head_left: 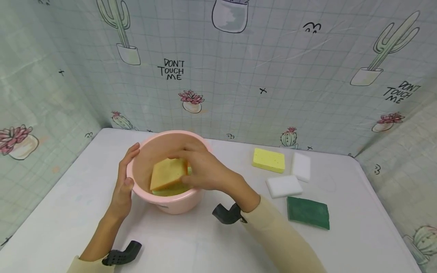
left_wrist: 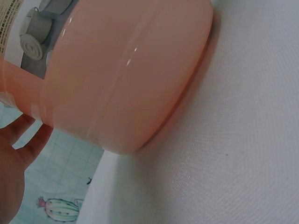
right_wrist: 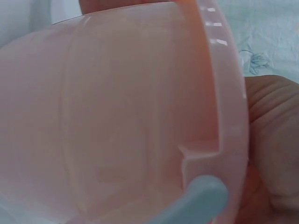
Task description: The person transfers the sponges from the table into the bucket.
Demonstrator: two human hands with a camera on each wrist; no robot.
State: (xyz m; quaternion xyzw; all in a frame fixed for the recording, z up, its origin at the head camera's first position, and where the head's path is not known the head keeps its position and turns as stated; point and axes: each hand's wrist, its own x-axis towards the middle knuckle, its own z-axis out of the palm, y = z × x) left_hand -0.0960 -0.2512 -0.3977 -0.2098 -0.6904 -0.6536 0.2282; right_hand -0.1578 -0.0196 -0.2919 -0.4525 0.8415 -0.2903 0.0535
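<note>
Left hand (head_left: pixel 122 189) grasps the side of one pink bucket (head_left: pixel 179 204). Right hand (head_left: pixel 208 168), inside it, touches one orange-yellow sponge (head_left: pixel 167 172); grip cannot be determined. Rightward of that hand: one yellow block (head_left: pixel 268 160), two white blocks (head_left: pixel 284 186), one green pad (head_left: pixel 308 212).

From here I can see the flank of a pink bucket (right_wrist: pixel 117 112) filling most of the right wrist view, its glossy rim (right_wrist: pixel 229 93) running down the right. The right hand (right_wrist: pixel 276 140) sits at the mouth, partly hidden behind that rim. A pale blue handle (right_wrist: pixel 203 200) meets the bucket low down, and patterned cloth (right_wrist: pixel 266 32) shows behind, upper right.
</note>
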